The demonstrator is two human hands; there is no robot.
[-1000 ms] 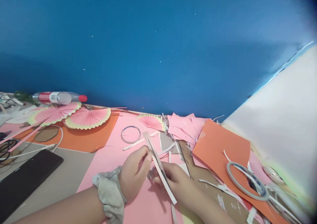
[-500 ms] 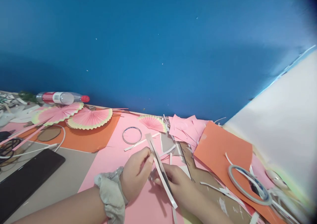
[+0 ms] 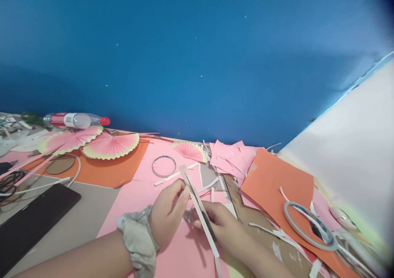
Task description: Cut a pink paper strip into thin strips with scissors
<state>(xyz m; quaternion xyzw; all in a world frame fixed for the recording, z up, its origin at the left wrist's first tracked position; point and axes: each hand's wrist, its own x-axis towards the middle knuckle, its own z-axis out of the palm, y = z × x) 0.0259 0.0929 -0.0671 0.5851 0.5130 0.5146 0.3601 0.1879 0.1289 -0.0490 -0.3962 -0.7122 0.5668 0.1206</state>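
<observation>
My left hand (image 3: 168, 212), with a pale scrunchie (image 3: 138, 237) round its wrist, pinches the upper part of a narrow white paper strip (image 3: 203, 218). The strip slants down to the right in front of my right hand (image 3: 220, 224). That hand's fingers are wrapped round dark-handled scissors (image 3: 209, 229), mostly hidden by the strip and fingers. A dark line of blade runs along the strip, which looks split lengthwise near its top. Beneath both hands lies a pink paper sheet (image 3: 123, 212).
Pleated pink fans (image 3: 112, 146), a plastic bottle (image 3: 76, 120) and a black phone (image 3: 40, 224) lie to the left. Behind my hands is a thin ring (image 3: 164, 157). Orange paper (image 3: 277, 179) and a tape roll (image 3: 287, 216) lie right. A blue wall (image 3: 184, 64) rises behind.
Both hands keep their grip and barely move. The lower end of the paper strip has shifted slightly up and left, and the whole view has moved a little.
</observation>
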